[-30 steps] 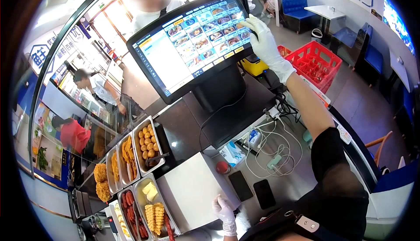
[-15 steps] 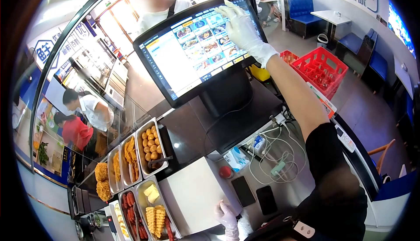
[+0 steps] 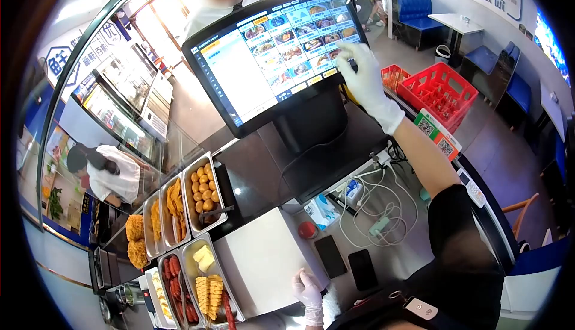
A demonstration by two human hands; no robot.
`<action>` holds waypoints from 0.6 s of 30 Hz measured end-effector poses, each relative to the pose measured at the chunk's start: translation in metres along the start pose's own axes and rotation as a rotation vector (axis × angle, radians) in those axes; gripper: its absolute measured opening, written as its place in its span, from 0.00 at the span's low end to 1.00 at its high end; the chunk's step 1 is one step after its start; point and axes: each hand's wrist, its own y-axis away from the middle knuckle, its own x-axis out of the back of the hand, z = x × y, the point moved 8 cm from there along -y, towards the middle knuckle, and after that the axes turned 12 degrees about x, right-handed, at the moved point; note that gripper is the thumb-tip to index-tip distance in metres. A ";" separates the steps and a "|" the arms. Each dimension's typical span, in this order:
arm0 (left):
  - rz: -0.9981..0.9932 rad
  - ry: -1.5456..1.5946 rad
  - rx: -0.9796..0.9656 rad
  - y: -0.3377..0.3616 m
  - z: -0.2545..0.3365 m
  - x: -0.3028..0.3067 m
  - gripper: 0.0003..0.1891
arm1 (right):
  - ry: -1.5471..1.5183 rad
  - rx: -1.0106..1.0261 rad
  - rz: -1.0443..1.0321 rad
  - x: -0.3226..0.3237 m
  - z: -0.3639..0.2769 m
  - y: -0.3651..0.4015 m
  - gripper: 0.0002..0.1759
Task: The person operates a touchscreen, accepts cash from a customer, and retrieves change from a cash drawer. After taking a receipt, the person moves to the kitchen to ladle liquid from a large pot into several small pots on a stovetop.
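My right hand (image 3: 364, 81), in a white glove, is at the right edge of the touchscreen (image 3: 233, 84), its bent fingers apart with nothing held. The screen shows rows of food pictures. My left hand (image 3: 306, 291), also gloved, is at the front of a flat white surface (image 3: 257, 264), fingers curled together with nothing showing in them. To its left stands a metal tray (image 3: 238, 309) of yellow ridged pieces and a pale yellow block. A black phone (image 3: 330, 257) and a second phone (image 3: 363, 270) lie to its right.
Behind are trays of brown eggs (image 3: 204, 190), fried pieces (image 3: 176, 204) and red sausages (image 3: 175, 279). White cables (image 3: 383, 222) tangle near a tissue pack (image 3: 321, 210). A red crate (image 3: 440, 93) stands beyond the counter. One person (image 3: 209, 12) faces the screen; another (image 3: 117, 171) bends at left.
My right hand has drawn back from the screen's top, down and to the right. My left hand has barely moved. At left, the person in red is now mostly hidden.
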 end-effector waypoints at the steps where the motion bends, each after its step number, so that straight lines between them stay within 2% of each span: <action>1: 0.004 -0.020 -0.031 0.000 0.003 0.000 0.07 | -0.002 -0.002 -0.001 0.001 -0.002 0.010 0.17; 5: -0.012 -0.022 -0.055 -0.002 0.001 0.000 0.07 | -0.027 0.070 -0.075 -0.004 -0.022 0.023 0.16; 7: -0.013 -0.016 -0.051 -0.001 0.002 0.000 0.07 | -0.013 0.187 -0.114 -0.014 -0.033 0.025 0.17; 12: -0.006 -0.007 -0.082 -0.001 0.003 0.000 0.07 | -0.024 0.124 -0.204 -0.039 -0.045 0.018 0.22; 18: 0.009 0.000 -0.063 -0.003 0.000 0.001 0.07 | 0.000 0.140 -0.053 -0.035 -0.030 0.005 0.23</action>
